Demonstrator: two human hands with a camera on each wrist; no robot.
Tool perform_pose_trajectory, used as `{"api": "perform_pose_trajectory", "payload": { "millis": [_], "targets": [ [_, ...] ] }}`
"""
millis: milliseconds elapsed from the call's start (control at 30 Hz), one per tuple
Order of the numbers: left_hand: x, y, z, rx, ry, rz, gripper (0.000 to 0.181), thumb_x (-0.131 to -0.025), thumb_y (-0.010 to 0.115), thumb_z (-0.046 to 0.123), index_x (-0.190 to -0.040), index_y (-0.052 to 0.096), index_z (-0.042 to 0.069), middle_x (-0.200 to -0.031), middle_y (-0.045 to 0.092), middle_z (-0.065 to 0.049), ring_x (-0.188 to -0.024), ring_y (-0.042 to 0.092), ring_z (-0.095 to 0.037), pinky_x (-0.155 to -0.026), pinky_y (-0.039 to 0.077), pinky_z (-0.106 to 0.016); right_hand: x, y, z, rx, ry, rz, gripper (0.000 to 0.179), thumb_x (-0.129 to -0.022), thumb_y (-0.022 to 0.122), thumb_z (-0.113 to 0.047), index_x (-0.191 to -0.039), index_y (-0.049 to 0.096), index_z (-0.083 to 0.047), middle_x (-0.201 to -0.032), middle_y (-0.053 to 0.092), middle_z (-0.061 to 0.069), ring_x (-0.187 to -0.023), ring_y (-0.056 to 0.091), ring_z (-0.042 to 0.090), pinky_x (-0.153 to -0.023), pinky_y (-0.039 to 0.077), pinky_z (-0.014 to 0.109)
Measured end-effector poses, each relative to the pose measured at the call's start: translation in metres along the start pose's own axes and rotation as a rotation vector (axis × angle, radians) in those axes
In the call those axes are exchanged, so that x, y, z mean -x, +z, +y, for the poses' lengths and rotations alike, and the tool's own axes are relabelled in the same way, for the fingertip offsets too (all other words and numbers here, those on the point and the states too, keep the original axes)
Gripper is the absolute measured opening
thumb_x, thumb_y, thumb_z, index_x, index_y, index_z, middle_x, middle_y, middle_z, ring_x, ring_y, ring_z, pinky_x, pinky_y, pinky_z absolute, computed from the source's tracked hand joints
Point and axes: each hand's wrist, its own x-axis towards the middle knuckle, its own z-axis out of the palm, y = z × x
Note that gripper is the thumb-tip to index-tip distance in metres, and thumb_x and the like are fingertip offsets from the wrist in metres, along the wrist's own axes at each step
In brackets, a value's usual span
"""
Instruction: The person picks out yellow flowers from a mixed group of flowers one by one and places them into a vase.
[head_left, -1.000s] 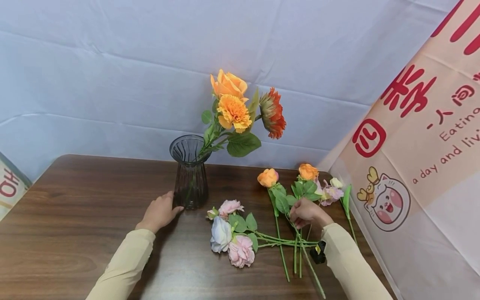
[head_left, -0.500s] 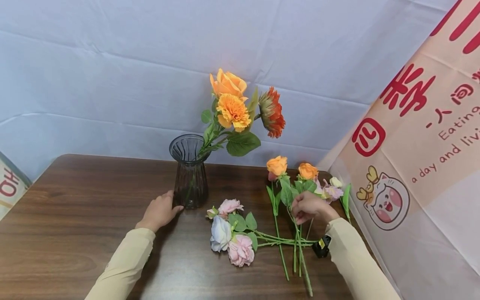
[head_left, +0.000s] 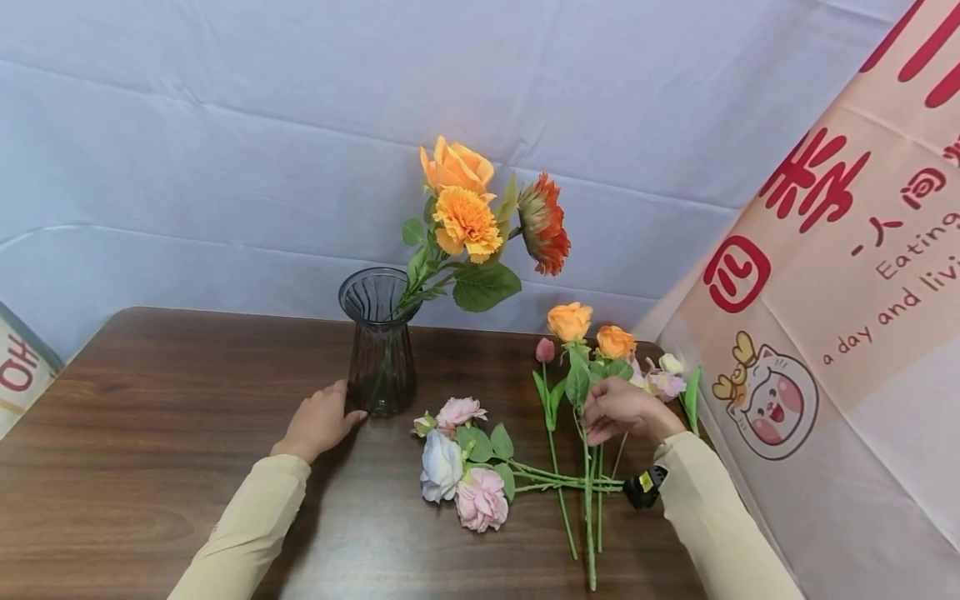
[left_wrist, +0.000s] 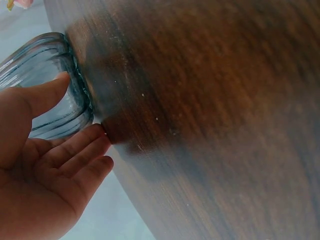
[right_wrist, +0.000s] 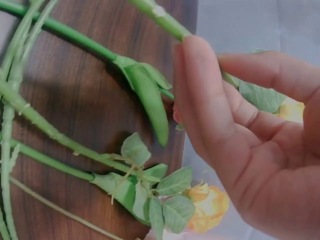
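A dark, ribbed glass vase (head_left: 381, 367) stands near the table's back edge with several orange blooms leaning out to the right. My left hand (head_left: 318, 423) grips its base, the thumb (left_wrist: 50, 95) in front and the fingers curled round behind. At the right, my right hand (head_left: 622, 410) pinches the green stem (head_left: 588, 500) of an orange rose (head_left: 570, 321) between thumb and fingers. In the right wrist view that stem (right_wrist: 162, 19) is raised over other stems on the table. A pink tulip (head_left: 545, 350) lies just left of the rose.
Pink and pale blue flowers (head_left: 442, 467) lie mid-table, their stems crossing under the held one. Another orange rose (head_left: 617, 342) and lilac flowers (head_left: 663, 383) lie beyond my right hand. A printed cloth (head_left: 840, 317) borders the table on the right, a pale backdrop (head_left: 225, 183) behind.
My right hand has lifted the orange rose and shifted it slightly right, its stem swinging towards upright in view and its bloom rising off the pink tulip. The left hand stays at the vase.
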Motion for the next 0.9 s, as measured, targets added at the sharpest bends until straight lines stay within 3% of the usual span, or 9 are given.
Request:
{"api": "perform_pose_trajectory", "payload": {
  "millis": [900],
  "targets": [
    [0.0,-0.001,0.001,0.004,-0.008,0.0,0.062,-0.087,0.062,0.024,-0.125,0.039,-0.018,-0.118,0.049,-0.035,-0.102,0.051,-0.048,-0.083,0.045,-0.055,0.02,-0.01,-0.015,-0.315,-0.162,-0.067,0.004,-0.087,0.043,0.012,-0.086,0.047,0.012,-0.078,0.062,0.019,-0.07,0.067,0.026,-0.071,0.055,0.035]
  ]
}}
